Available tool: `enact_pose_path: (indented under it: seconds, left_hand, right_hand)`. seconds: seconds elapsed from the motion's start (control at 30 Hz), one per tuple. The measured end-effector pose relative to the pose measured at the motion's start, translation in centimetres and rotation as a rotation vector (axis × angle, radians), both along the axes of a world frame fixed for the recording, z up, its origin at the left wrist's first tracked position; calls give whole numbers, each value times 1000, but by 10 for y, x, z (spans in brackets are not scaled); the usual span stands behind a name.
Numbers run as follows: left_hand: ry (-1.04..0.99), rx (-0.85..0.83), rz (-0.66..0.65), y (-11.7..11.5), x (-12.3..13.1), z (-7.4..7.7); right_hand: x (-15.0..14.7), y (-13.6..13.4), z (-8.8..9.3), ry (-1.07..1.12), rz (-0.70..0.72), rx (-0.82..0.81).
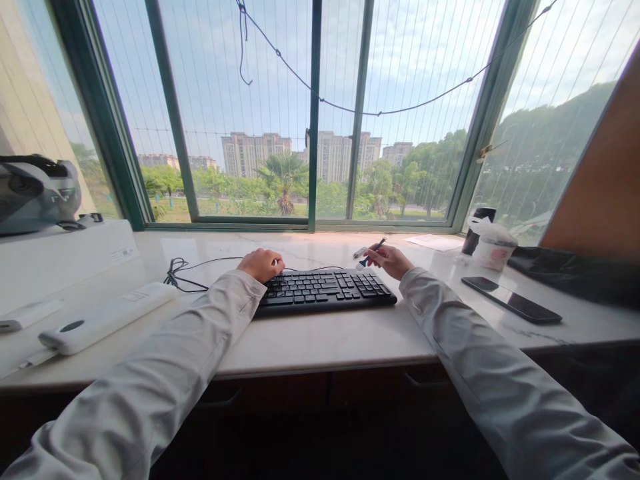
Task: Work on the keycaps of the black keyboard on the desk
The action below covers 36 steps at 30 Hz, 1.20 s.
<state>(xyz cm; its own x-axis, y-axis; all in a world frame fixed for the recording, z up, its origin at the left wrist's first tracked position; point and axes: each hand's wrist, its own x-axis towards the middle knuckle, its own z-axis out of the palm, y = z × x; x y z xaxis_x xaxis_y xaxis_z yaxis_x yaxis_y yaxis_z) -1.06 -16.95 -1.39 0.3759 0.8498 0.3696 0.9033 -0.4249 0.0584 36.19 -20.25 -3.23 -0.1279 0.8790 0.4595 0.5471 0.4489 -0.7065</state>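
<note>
A black keyboard (325, 291) lies on the pale marble-like counter (320, 343). My left hand (261, 265) is curled at the keyboard's upper left corner, with its fingers closed; whether they grip the keyboard's edge is hard to make out. Over the upper right corner, my right hand (390, 259) pinches a small dark brush (378, 247) with pale bristles pointing down toward the keys. Just behind the brush lies a small whitish object (359, 253) on the counter.
Coiled black cable (183, 275) lies left of the keyboard. Farther left are a white elongated device (113, 317) and a white box (70, 257). On the right are a phone (511, 299), a cup in plastic (493, 247) and a black bag (560, 270). Windows stand behind the counter.
</note>
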Motion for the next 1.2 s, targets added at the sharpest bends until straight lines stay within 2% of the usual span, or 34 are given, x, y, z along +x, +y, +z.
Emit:
enact_pose_path:
  seconds: [0.2,0.37,0.53,0.73,0.97,1.1,1.2]
  left_hand:
    - [-15,2,-15,-2,3,0]
    - [-23,24,-23,-2,4,0]
    - [-12,22,-22,0,4,-3]
    - [0,20,-21,2,3,-5]
    - [-6,20,-13,2,1,-4]
    - [-9,18,-16,2,1,-4]
    - [-13,23,-18,2,2,-5]
  right_hand:
    - [-11,6,4,-8,-3,-4]
    - [-55,15,21,-124,99,-4]
    - [-82,15,25,-310,98,21]
    - [-65,5,20,-426,26,17]
    - [-41,2,29,-563,-105,40]
    - [-38,-3,33,-507,-193,63]
    - [-50,-6,30,-406,-241,104]
